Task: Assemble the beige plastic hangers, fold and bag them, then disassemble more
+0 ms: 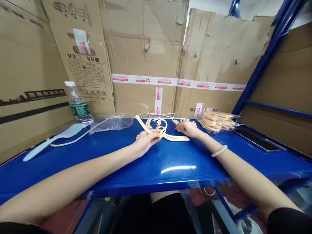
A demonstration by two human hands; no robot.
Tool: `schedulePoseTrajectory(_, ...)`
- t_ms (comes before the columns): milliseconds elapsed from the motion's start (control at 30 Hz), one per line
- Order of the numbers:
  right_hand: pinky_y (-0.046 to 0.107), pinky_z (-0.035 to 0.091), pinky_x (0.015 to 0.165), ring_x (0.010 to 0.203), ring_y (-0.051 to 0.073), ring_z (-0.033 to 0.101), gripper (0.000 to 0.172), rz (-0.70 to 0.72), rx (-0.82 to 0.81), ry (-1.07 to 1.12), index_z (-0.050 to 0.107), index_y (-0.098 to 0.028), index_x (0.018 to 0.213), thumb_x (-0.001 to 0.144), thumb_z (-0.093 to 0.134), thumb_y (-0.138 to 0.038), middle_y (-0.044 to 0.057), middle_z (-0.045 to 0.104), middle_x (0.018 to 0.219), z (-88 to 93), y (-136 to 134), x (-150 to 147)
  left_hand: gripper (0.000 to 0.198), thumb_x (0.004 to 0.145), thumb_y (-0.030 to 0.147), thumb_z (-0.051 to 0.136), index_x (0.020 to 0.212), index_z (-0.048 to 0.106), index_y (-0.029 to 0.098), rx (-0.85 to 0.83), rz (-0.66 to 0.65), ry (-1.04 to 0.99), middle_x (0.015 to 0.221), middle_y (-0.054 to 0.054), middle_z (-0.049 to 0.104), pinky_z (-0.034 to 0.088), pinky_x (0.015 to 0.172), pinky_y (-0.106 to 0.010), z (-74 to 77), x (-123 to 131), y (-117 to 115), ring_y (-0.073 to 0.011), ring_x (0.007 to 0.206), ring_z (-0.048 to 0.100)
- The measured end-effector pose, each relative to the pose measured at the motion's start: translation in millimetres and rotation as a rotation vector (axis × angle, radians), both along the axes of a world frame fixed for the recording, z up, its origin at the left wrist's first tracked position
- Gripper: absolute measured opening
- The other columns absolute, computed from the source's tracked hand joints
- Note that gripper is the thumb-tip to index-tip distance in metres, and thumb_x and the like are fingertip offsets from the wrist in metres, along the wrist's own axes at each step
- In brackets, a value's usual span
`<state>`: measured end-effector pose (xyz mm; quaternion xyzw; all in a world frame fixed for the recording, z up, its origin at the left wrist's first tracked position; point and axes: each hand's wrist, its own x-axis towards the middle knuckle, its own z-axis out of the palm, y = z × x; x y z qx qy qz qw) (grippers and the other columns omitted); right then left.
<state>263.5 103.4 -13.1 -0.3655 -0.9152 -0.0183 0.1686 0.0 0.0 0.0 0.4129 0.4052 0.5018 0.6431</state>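
Note:
Several cream-coloured curved plastic pieces (168, 135) lie in a small pile on the blue table (170, 162), near its back edge. My left hand (146, 141) rests on the table at the pile's left side, its fingers closed around one long curved piece. My right hand (188, 128) lies at the pile's right side, fingers bent over a few short cream pieces; I cannot see whether it grips them. A bead bracelet (219, 151) sits on my right wrist.
A clear bag of more cream pieces (216, 121) lies right of my right hand. A dark phone (255, 139) lies far right. At left are a water bottle (79, 105), a crumpled clear bag (112, 123) and a pale hand fan (53, 139) with a white cable. Cardboard boxes (146, 58) wall the back.

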Motion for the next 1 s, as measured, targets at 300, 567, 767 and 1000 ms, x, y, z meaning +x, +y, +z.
schedulePoseTrajectory(300, 0.041, 0.053, 0.086, 0.097, 0.02, 0.064, 0.022, -0.064, -0.031, 0.06, 0.063, -0.016, 0.109, 0.095, 0.058, -0.033, 0.007, 0.065, 0.111, -6.3, 3.2, -2.0, 0.028, 0.094, 0.029, 0.061, 0.118, 0.059, 0.014, -0.011, 0.006, -0.014, 0.118, -0.01, 0.062, 0.056, 0.082, -0.041, -2.2, -1.8, 2.3, -0.022, 0.098, 0.064)
schedulePoseTrajectory(567, 0.036, 0.055, 0.078, 0.082, 0.016, 0.066, 0.02, -0.13, -0.112, 0.374, 0.066, -0.015, 0.096, 0.093, 0.061, -0.034, 0.003, 0.068, 0.093, -0.3, -7.0, -6.6, 0.029, 0.094, 0.029, 0.061, 0.119, 0.059, 0.015, -0.015, -0.008, -0.017, 0.118, -0.009, 0.061, 0.056, 0.082, -0.041, 0.5, -2.6, 0.2, -0.0222, 0.098, 0.064)
schedulePoseTrajectory(767, 0.031, 0.058, 0.061, 0.057, 0.017, 0.068, 0.027, -0.161, -0.187, 0.867, 0.068, -0.017, 0.091, 0.086, 0.064, -0.043, 0.003, 0.069, 0.063, 12.9, -20.1, -10.8, 0.028, 0.094, 0.029, 0.061, 0.118, 0.059, 0.015, -0.01, -0.021, -0.028, 0.117, -0.009, 0.062, 0.056, 0.081, -0.04, -2.0, -4.1, 1.1, -0.0216, 0.097, 0.064)
schedulePoseTrajectory(1000, 0.032, 0.06, 0.076, 0.077, 0.019, 0.072, 0.038, -0.1, -0.323, 1.24, 0.071, -0.017, 0.089, 0.068, 0.079, -0.048, 0.007, 0.074, 0.083, 22.8, -40.3, -27.2, 0.027, 0.094, 0.028, 0.061, 0.117, 0.059, 0.015, -0.001, -0.026, -0.024, 0.116, -0.009, 0.062, 0.057, 0.08, -0.04, -2.9, -4.4, 1.9, -0.0211, 0.096, 0.064)
